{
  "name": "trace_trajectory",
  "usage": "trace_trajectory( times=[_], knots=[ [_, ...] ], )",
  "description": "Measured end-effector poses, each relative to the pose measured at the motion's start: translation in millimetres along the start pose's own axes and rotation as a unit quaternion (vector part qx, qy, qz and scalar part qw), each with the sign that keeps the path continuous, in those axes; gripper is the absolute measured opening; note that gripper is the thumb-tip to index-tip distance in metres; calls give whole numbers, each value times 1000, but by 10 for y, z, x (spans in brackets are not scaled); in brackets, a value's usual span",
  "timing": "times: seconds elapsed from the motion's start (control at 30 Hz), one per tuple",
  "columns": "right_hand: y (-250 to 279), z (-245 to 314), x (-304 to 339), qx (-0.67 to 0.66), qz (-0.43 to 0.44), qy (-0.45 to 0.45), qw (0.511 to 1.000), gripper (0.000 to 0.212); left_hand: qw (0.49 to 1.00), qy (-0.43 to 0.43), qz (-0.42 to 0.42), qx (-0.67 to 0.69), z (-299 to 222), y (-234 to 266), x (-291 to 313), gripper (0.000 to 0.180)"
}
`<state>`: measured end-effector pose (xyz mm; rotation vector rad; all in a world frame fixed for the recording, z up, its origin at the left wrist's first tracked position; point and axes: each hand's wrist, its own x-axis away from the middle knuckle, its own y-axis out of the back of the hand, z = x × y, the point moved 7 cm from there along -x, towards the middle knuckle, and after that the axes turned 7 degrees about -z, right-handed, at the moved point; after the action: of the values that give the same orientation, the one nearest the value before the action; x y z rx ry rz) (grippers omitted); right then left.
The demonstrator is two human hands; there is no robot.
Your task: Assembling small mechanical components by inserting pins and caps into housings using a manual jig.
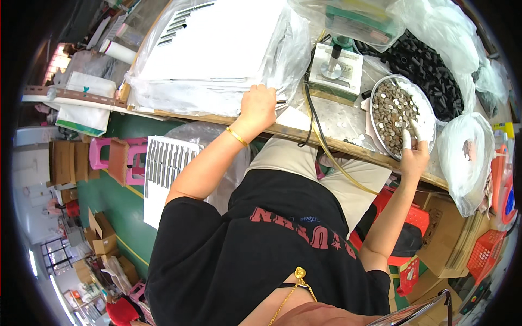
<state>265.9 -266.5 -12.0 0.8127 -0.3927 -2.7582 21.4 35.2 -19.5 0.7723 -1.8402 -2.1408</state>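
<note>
1. Discs [391, 111], small and round, brown mixed with silvery white, lay heaped in a shallow white tray [428, 111] with a rounded rim, on the right-hand part of the workbench [340, 111].
2. The person's right hand [415, 157] reached over the near rim of that tray, two digits wearing white fingertip covers [406, 139]. Those tips stood spread apart beside the discs; from where I stood I couldn't tell whether one was pinched.
3. The left hand [259, 107] was curled into a loose fist at the bench's front edge. Slim dark rod ends [280, 104] showed just beside it, though I couldn't tell whether the fingers gripped them.
4. Between the hands stood a pale square fixture [350, 73] with an upright black post [335, 53] on a metal disc; small pale pieces [356, 141] lay scattered nearby on the bench.
5. Behind the tray spread a heap of short black tubes [427, 70], and a clear plastic bag [466, 163] slumped over the bench's right end.
6. White boards [228, 49] in clear plastic covered the left part, rods lined up at their far corner.
7. Around us, the green floor [122, 190] carried pink stools [99, 152], cardboard boxes [103, 239] and a red basket [485, 252].
</note>
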Motion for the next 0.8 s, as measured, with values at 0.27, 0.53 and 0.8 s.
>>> trace_trajectory(
  times=[0.27,0.53,0.8],
  knots=[
    [-407,385,220,3,65,-60,996,35,957,116,25,264,448,514,-192,26],
    [-1170,1125,426,-26,193,31,980,34,260,340,46,903,262,249,-254,29],
    [-1313,1276,615,-29,214,49,975,35,-50,345,-56,935,272,223,-432,23]
  ],
)
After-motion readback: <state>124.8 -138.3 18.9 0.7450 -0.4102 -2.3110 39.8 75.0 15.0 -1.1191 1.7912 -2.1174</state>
